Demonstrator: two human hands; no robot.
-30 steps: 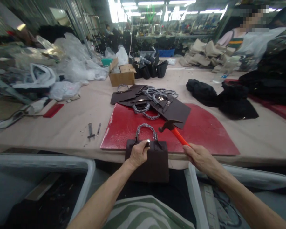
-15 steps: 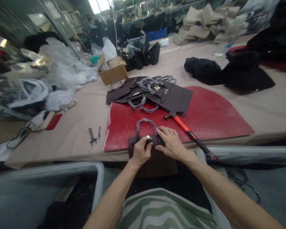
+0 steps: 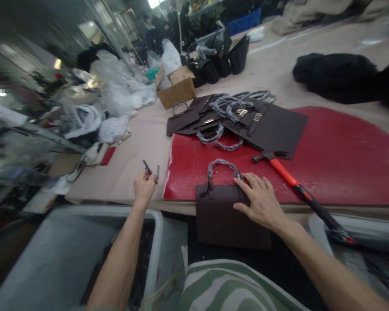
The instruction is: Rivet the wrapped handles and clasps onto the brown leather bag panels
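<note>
A dark brown leather panel (image 3: 228, 222) with a plastic-wrapped handle (image 3: 223, 162) hangs over the front edge of the red mat (image 3: 337, 168). My right hand (image 3: 261, 201) lies on the panel's upper right part, fingers spread, near the handle's base. Off to the left, my left hand (image 3: 145, 186) has its fingers closed around a small dark metal tool (image 3: 146, 165) on the beige cloth. A thin metal rod (image 3: 157, 171) stands out beside those fingers. The hammer (image 3: 288, 175) with an orange and black handle rests on the mat, right of my right hand.
More brown panels with wrapped handles (image 3: 266, 125) are piled at the mat's back. Behind them stand a cardboard box (image 3: 177, 91) and black bags (image 3: 238, 56). Grey bins (image 3: 158, 242) flank the front edge. Black cloth (image 3: 337, 75) lies at the back right.
My left hand has left the panel and moved left to the small tool. My right hand remains on the panel, its fingers spread. The view has turned left.
</note>
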